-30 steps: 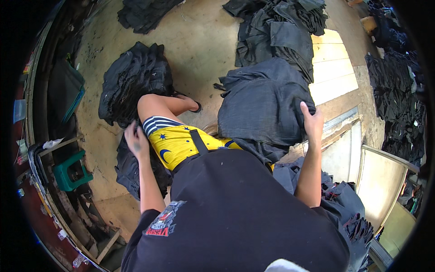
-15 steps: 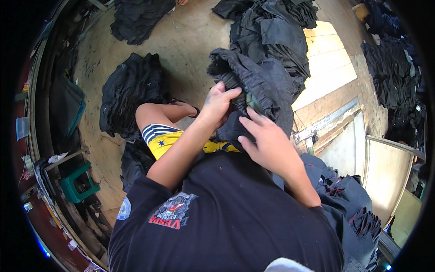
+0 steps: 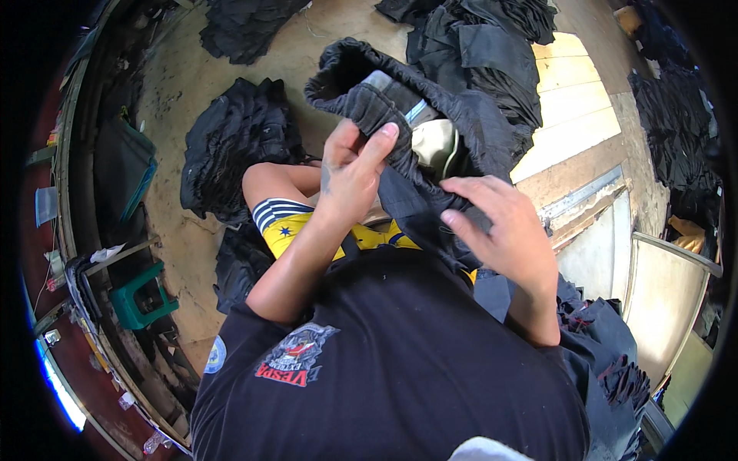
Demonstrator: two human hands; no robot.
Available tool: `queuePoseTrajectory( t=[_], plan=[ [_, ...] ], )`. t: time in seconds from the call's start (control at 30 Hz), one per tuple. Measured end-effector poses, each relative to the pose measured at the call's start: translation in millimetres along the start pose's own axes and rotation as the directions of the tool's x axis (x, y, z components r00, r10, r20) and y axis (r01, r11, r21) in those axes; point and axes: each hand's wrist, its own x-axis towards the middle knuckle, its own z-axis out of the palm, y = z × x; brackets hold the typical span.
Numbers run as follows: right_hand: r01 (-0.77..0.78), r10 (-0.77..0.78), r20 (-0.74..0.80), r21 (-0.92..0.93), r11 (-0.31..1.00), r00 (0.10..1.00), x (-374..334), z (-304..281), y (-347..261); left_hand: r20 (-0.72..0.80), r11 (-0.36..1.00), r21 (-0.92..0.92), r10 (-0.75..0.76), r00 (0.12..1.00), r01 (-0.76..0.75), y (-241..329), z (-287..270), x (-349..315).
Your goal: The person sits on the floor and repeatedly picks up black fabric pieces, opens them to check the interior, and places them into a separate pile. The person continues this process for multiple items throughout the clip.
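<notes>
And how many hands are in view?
2: the left hand grips the gathered edge of a dark garment; the right hand is at its near side. No others show.

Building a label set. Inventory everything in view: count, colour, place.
Held garment: one, black, upper centre
Cloth lining: one, cream, inside the held garment
Garment piles: five or more, black to dark grey, left, top, right
Plastic stool: one, green, left
Panel: one, off-white, lower right
Sunlit planks: several, pale yellow, upper right
Floor: one, tan, underneath
Small clutter: uncountable, mixed, left edge
T-shirt: one, black, printed, lower centre
Shorts: one pair, yellow, striped hem, centre
Bent leg: one, bare, left of centre
Hands: two, bare, centre; left hand gripping the held garment, right hand touching it
</notes>
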Motion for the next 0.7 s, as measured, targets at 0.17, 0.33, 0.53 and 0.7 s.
queuePoseTrajectory(
  t=[0.17,0.33,0.53,0.7],
  plan=[
    [-0.051,0.059,0.067,-0.103,0.993,0.996,5,10,-14,0.093,0.997,-0.065,0.049,0.994,-0.043,9,4,-10],
    [-0.044,0.042,-0.027,-0.058,0.997,0.999,9,15,-12,0.096,0.980,-0.166,0.123,0.988,-0.106,15,8,-10],
    [-0.047,0.042,-0.050,-0.089,0.995,0.998,6,17,-7,0.041,0.984,-0.140,0.118,0.992,-0.112,18,9,-9],
    [-0.020,0.022,-0.090,0.024,1.000,0.996,5,18,-5,0.020,0.985,-0.142,0.104,0.994,-0.100,18,6,-8]
  ],
)
